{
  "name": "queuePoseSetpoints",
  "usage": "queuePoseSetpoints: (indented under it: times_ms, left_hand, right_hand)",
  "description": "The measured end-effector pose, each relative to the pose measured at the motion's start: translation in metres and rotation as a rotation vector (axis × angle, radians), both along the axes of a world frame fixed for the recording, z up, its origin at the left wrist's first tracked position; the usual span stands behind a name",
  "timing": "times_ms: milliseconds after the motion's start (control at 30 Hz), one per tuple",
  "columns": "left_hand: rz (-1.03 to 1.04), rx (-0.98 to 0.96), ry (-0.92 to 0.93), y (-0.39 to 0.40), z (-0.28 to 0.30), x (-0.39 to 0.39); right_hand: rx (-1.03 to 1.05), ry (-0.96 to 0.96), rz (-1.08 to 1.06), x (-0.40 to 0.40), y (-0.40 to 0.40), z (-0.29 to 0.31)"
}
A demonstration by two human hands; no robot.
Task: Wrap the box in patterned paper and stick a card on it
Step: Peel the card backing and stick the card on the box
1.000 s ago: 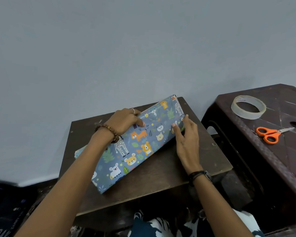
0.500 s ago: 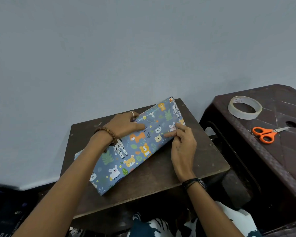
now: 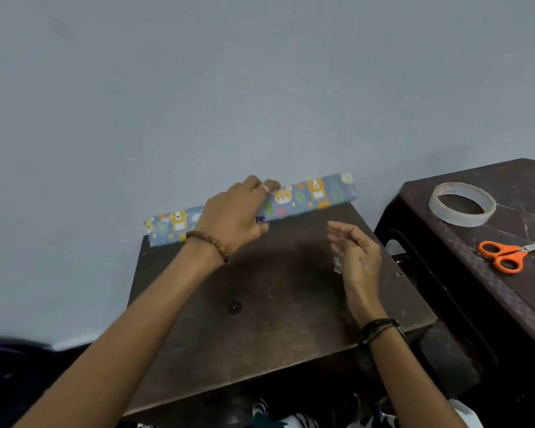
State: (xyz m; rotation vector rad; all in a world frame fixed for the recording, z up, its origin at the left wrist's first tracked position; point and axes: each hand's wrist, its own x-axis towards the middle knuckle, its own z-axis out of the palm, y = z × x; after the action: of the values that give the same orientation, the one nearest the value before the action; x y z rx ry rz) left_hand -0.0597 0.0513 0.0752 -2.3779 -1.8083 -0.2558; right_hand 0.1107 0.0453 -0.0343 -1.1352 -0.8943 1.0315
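Observation:
The box (image 3: 309, 196), wrapped in blue paper with cartoon animals, stands on its long edge at the far side of the small brown table (image 3: 269, 307), close to the grey wall. My left hand (image 3: 233, 216) grips it at the middle from the near side, fingers over its top edge. My right hand (image 3: 357, 253) hovers over the right part of the table, apart from the box, fingers loosely curled and holding nothing. A small scrap of clear tape (image 3: 337, 265) lies on the table just left of that hand. No card is in view.
To the right stands a dark brown plastic stool (image 3: 488, 291) with a roll of clear tape (image 3: 462, 203) and orange-handled scissors (image 3: 504, 254) on it. A grey wall rises right behind the table. Patterned cloth (image 3: 294, 420) shows at the bottom edge.
The box has gone from lying flat and diagonal to standing on edge at the table's far side, held by my left hand. My right hand has come off it.

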Motion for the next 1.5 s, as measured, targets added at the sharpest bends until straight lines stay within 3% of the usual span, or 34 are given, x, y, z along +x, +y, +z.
queuePoseSetpoints:
  times_ms: [100,233,367,700,833,967,1133,1200,1300,1433,1500]
  left_hand:
    - [-0.073,0.053,0.096,0.004,-0.037,-0.007]
    - [-0.058,0.157,0.092,0.01,-0.073,-0.014]
    - [-0.012,0.19,0.089,0.013,-0.088,-0.011]
    - [0.06,0.245,0.059,0.018,-0.104,0.005]
    - [0.114,0.036,0.099,0.014,-0.11,0.01]
    - [0.128,0.016,-0.058,-0.004,-0.11,0.02]
    - [0.079,-0.273,-0.428,-0.044,-0.115,0.055]
    - [0.103,-0.308,-0.332,-0.059,-0.134,0.067]
    - [0.136,-0.192,-0.236,-0.072,-0.151,0.073]
    - [0.167,-0.201,-0.264,-0.078,-0.152,0.073]
    - [0.186,-0.181,-0.264,-0.081,-0.151,0.075]
  right_hand:
    - [-0.135,0.12,0.082,-0.002,0.003,0.002]
    - [-0.305,0.354,0.151,-0.005,0.002,0.009]
    - [-0.296,0.372,0.076,-0.007,0.004,0.011]
    - [-0.146,-0.146,-0.066,-0.006,0.027,-0.007]
    - [-0.183,-0.199,0.077,-0.007,0.025,-0.015]
    - [-0.194,-0.175,0.11,0.004,0.016,-0.007]
    - [-0.154,-0.683,-0.061,0.032,0.002,-0.009]
    - [-0.193,-0.881,0.028,0.032,-0.005,-0.009]
    - [-0.231,-1.079,0.096,0.022,-0.011,-0.014]
    - [-0.196,-1.11,-0.006,0.017,-0.015,-0.015]
    - [-0.185,-1.131,0.041,0.016,-0.018,-0.014]
